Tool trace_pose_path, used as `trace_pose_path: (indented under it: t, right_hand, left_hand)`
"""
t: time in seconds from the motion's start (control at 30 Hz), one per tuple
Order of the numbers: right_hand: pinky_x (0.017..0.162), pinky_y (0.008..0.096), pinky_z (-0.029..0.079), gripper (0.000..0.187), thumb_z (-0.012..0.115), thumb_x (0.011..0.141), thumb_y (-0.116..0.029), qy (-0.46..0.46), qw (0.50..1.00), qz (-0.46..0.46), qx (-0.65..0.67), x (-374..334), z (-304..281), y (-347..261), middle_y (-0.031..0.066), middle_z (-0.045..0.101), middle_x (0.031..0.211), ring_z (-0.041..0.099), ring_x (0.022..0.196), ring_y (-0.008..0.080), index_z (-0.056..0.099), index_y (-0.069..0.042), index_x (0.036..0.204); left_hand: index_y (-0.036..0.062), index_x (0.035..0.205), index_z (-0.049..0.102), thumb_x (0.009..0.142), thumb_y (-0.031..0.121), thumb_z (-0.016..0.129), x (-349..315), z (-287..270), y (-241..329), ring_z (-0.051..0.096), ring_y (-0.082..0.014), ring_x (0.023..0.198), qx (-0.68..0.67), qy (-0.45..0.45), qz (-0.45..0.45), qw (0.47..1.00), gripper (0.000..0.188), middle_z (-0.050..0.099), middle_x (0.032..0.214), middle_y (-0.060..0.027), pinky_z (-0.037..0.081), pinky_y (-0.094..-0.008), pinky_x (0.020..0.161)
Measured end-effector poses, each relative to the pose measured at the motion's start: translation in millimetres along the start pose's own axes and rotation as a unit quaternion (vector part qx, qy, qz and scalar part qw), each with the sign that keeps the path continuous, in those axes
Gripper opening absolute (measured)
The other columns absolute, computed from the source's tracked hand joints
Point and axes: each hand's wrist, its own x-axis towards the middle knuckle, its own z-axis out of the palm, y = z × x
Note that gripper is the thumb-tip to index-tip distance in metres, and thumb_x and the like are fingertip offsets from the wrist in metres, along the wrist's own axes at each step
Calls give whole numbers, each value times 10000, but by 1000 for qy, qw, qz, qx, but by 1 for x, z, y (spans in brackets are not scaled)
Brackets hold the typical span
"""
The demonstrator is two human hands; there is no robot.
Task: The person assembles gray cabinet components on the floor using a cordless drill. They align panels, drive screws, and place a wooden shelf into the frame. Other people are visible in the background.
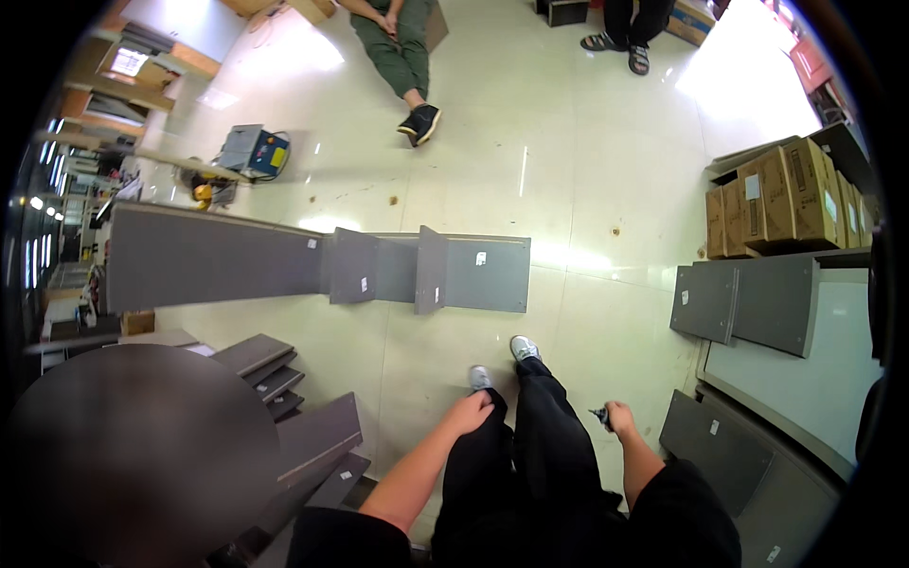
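My left hand (471, 413) is closed in front of my left thigh; whatever its curled fingers hold, if anything, is hidden. Out to the right of my legs, my right hand (620, 417) grips a small dark thing with a pointed end (600, 415), too small to name. Ahead of my feet a long grey board assembly (218, 254) lies across the floor, apart from both hands. Two short grey crosspieces, one nearer its middle (354, 270) and one farther right (431, 275), stand up from it. White labels dot the boards.
Stacked grey boards (322, 431) lie at left, beside a large blurred round shape (142, 454). Grey panels (767, 301) and cardboard boxes (795, 194) stand at right. A blue machine (256, 151) sits far left. A seated person (402, 57) and another person's sandalled feet (625, 49) are beyond.
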Motion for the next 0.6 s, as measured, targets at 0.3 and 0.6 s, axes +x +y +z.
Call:
trace_pose_path:
  t: [0.3,0.6]
  right_hand:
    - [528,308,442,188,500,754,-249,-138,968,-125,171,-106,-25,-36,30,547,714,535,648,149,604,-96,791]
    - [491,295,469,169,618,787,-222,45,978,-19,203,-235,-58,184,8,557,786,547,656,125,643,-103,904]
  left_hand:
    - [29,1104,579,918,232,575,-71,-32,122,634,-219,956,-93,65,165,980,274,658,1025,-133,503,-332,830]
    - [41,811,561,892,162,509,-202,102,-218,569,-180,561,-4,-66,-251,966,155,589,685,-79,435,-324,466]
